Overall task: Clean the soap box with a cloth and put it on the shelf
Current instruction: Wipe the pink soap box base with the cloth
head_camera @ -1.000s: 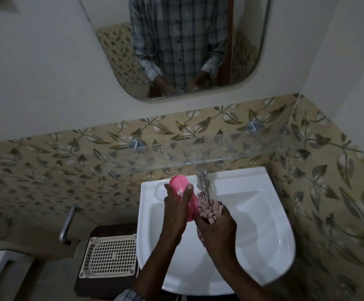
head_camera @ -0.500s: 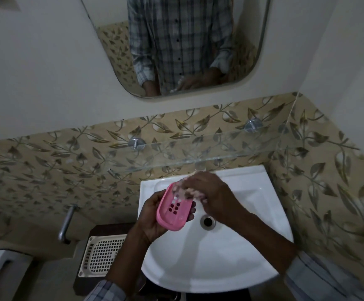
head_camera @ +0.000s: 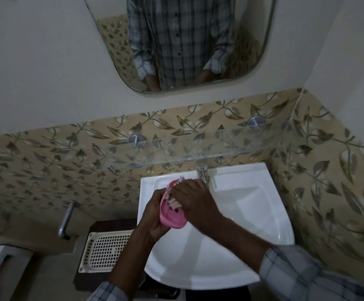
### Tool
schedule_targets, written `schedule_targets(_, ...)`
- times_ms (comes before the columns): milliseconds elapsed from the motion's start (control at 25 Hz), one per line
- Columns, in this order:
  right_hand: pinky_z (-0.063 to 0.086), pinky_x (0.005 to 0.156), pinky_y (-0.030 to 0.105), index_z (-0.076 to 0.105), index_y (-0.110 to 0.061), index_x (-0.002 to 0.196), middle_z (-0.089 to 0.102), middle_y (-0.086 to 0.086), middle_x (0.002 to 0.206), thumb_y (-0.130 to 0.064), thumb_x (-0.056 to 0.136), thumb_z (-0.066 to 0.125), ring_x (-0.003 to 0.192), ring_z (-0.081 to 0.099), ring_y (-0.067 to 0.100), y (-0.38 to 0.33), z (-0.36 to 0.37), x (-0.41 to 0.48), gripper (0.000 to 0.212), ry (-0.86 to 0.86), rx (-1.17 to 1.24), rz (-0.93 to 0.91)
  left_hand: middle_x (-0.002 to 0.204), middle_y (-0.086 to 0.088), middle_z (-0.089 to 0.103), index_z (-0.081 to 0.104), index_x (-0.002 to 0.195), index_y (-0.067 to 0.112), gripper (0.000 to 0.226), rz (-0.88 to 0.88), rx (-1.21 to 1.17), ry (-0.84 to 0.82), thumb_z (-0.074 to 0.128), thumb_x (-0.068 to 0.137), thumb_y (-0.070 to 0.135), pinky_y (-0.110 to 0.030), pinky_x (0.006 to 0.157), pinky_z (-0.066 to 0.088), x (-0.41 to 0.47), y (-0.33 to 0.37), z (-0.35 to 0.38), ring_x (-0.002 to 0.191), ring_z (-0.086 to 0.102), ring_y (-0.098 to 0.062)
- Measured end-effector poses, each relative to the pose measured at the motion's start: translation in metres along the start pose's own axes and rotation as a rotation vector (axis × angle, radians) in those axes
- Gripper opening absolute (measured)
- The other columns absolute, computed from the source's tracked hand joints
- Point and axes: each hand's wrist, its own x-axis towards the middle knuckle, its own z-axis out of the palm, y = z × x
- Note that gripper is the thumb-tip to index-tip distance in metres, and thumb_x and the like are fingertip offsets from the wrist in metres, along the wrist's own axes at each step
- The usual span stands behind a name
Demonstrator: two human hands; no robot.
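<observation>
Over the left part of a white sink (head_camera: 242, 216), we hold a pink oval soap box (head_camera: 173, 218) tipped up on its edge, its hollow, slotted face turned toward our right. Its long axis runs from near us to away from us, with the far end pointing at the wall. A bunched, pale patterned cloth (head_camera: 175, 204) fills the far half of the hollow. The near half, with its drain slots, shows bare.

Our left hand (head_camera: 155, 216) cups the box from behind and below, fingers curled round its back. Our right hand (head_camera: 195, 198) lies over the cloth, fingers bent around it and pushing it into the box; its fingertips are hidden. We judge the wiping to be under way, not finished.

A glass shelf (head_camera: 209, 146) juts from the leaf-patterned tiles, above and beyond the box, past the tap (head_camera: 202, 172). The shelf lies up and forward of the box, and the left hand, already carrying it, seems the likelier one to lift it there. The box would first need levelling so it lies flat. A white slotted basket (head_camera: 105, 248) sits left of the sink, lower down.
</observation>
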Motion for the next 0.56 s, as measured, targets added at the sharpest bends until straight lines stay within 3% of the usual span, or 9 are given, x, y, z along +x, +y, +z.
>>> schedule_targets(40,0.040,0.081,0.035,0.072,-0.013,0.103,0.074,0.005,0.101,-0.013,0.075,0.058,0.090,0.066,0.029,-0.009,0.001,-0.002,0.031,0.009,0.032,0.064,0.100,-0.022,0.075,0.072,0.110,-0.001,0.046,0.030,-0.008,0.021,0.053,0.086,0.033,-0.042,0.073,0.064,0.003,0.000,-0.001,0.083,0.076,-0.031)
schedule_targets(120,0.043,0.079,0.034,0.071,-0.012,0.107,0.073,0.005,0.104,-0.007,0.071,0.058,0.093,0.065,0.029,-0.011,-0.003,-0.002,0.039,-0.065,0.060,-0.041,0.110,-0.022,0.071,0.064,0.126,0.006,0.049,0.059,-0.046,0.035,0.045,0.096,0.040,-0.042,0.079,0.061,0.002,-0.001,0.003,0.088,0.074,-0.030)
schedule_targets(200,0.051,0.075,0.033,0.071,-0.010,0.109,0.073,0.007,0.106,-0.008,0.080,0.057,0.092,0.066,0.027,-0.006,-0.008,0.000,0.032,-0.096,-0.115,-0.132,0.121,-0.019,0.069,0.059,0.133,0.009,0.048,0.101,-0.046,0.040,0.039,0.102,0.040,-0.044,0.087,0.059,0.003,-0.003,0.006,0.098,0.073,-0.029)
schedule_targets(280,0.053,0.068,0.033,0.072,-0.008,0.102,0.073,0.009,0.095,-0.012,0.079,0.061,0.082,0.067,0.028,-0.006,-0.012,0.016,0.026,-0.071,-0.236,0.116,0.119,-0.015,0.073,0.064,0.130,0.012,0.043,0.217,0.032,0.072,0.038,0.104,0.035,-0.039,0.081,0.063,0.005,-0.014,0.010,0.102,0.074,-0.025)
schedule_targets(360,0.053,0.066,0.033,0.071,-0.011,0.090,0.070,0.010,0.082,-0.017,0.078,0.065,0.076,0.067,0.028,-0.025,-0.013,0.035,0.015,-0.178,-0.240,0.474,0.122,-0.007,0.074,0.066,0.130,0.023,0.039,0.328,0.160,0.131,0.038,0.106,0.034,-0.028,0.076,0.061,0.011,-0.027,0.013,0.108,0.072,-0.019)
schedule_targets(480,0.055,0.077,0.037,0.066,-0.003,0.103,0.071,0.017,0.099,-0.023,0.081,0.063,0.094,0.070,0.035,-0.016,-0.014,0.043,0.029,-0.534,0.292,0.953,0.131,-0.002,0.070,0.052,0.142,0.038,0.041,0.421,0.271,0.132,0.033,0.106,0.040,-0.032,0.082,0.059,0.013,-0.037,0.004,0.117,0.068,-0.020)
schedule_targets(560,0.060,0.085,0.048,0.065,0.006,0.104,0.072,0.027,0.102,-0.008,0.073,0.069,0.094,0.071,0.040,0.016,-0.034,0.038,0.034,-0.531,0.760,1.226,0.125,-0.006,0.072,0.050,0.144,0.036,0.044,0.412,0.261,0.092,0.036,0.103,0.045,-0.041,0.081,0.060,0.011,-0.021,-0.005,0.112,0.070,-0.025)
